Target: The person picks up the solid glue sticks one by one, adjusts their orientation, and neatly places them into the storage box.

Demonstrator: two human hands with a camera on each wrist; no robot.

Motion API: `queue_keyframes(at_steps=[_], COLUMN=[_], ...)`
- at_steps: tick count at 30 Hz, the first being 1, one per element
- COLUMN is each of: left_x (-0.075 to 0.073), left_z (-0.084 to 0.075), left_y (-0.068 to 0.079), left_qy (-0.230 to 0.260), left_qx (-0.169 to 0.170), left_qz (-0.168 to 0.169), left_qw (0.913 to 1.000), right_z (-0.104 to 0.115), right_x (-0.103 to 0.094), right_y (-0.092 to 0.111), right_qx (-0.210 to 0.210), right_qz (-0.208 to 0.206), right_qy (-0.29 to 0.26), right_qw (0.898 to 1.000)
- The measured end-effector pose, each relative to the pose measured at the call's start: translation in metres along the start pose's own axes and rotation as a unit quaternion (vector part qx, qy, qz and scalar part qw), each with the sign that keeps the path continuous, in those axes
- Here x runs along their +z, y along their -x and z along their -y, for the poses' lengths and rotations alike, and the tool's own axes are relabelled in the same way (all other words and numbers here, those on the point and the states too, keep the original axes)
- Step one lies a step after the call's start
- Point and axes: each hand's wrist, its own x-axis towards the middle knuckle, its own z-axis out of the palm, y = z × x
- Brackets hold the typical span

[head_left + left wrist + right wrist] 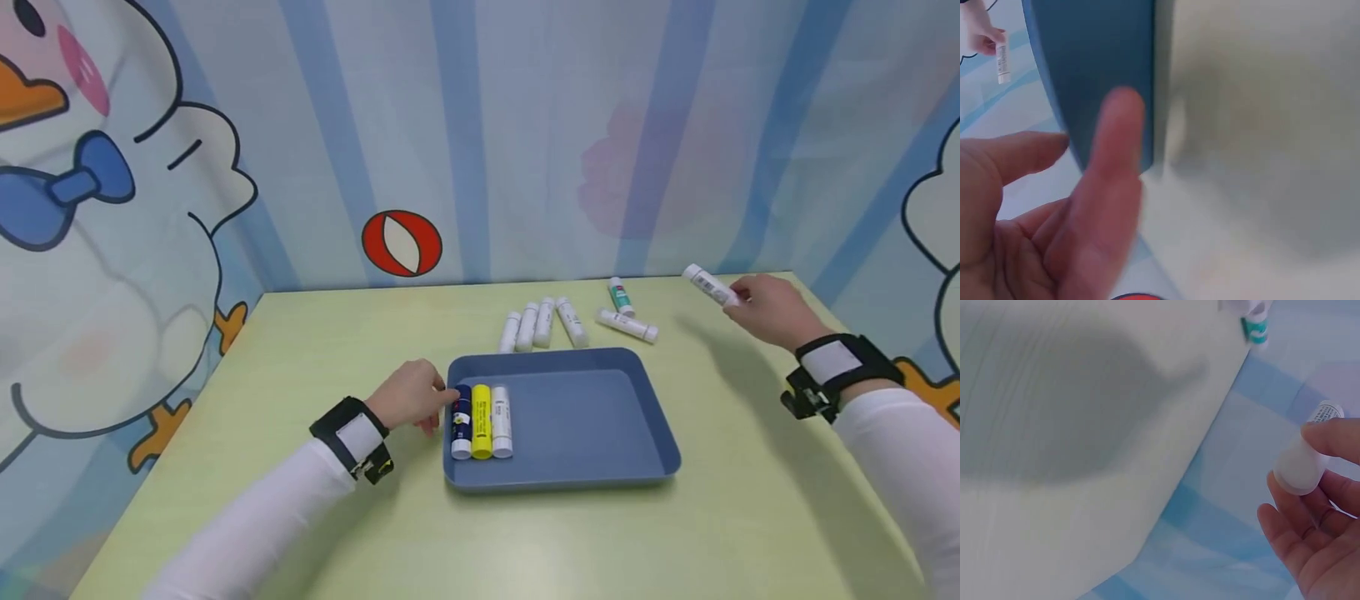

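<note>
At right of frame, the right hand (776,310) pinches a white tube (707,283) above the worktop (360,542). The left hand (408,396) is at the left rim of the blue tray (585,421), lower centre; whether it grips cannot be told. Navy (462,423) and yellow tubes (482,422) lie within.

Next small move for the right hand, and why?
Probably carry the held white stick left and lower it into the tray, beside the row of three sticks. The right hand holds it raised, right of the tray; the row lies along the tray's left end, with bare floor beside it; the left hand is at the left rim.
</note>
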Motion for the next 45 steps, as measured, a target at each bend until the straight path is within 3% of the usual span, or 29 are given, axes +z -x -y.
queue_keyframes(at_steps=[3,6,10,14,20,25,30,33,41,45], left_x=[-0.009,-0.016,-0.022,-0.027,-0.030,-0.025,-0.016,-0.011,-0.002,0.001], left_z=[-0.004,-0.009,-0.014,-0.017,-0.023,-0.038,-0.052,-0.056,-0.058,-0.056], left_y=[0.000,-0.002,-0.005,-0.008,-0.017,-0.019,-0.016,-0.015,-0.011,-0.011], left_qy=[-0.077,-0.133,-0.148,-0.153,-0.172,-0.199,-0.248,-0.270,-0.264,-0.267], left_qx=[0.032,0.078,0.129,0.168,0.216,0.265,0.304,0.318,0.328,0.335], left_qz=[-0.054,-0.118,-0.169,-0.195,-0.206,-0.212,-0.203,-0.190,-0.148,-0.148], left_qw=[0.9951,0.9811,0.9658,0.9540,0.9387,0.9195,0.8973,0.8886,0.8952,0.8914], right_z=[0.017,0.033,0.054,0.073,0.099,0.121,0.142,0.154,0.172,0.177], right_x=[0.002,0.004,0.006,0.009,0.019,0.034,0.050,0.057,0.063,0.063], right_y=[-0.002,-0.002,-0.002,-0.003,0.000,0.004,0.007,0.008,0.011,0.012], right_qx=[-0.019,-0.048,-0.084,-0.119,-0.158,-0.195,-0.235,-0.255,-0.298,-0.306], right_qz=[0.007,0.011,0.015,0.016,0.021,0.032,0.047,0.051,0.038,0.035], right_qy=[-0.009,-0.010,0.000,0.012,0.029,0.030,0.022,0.024,0.042,0.045], right_qw=[1.000,0.999,0.996,0.993,0.987,0.980,0.970,0.965,0.953,0.950])
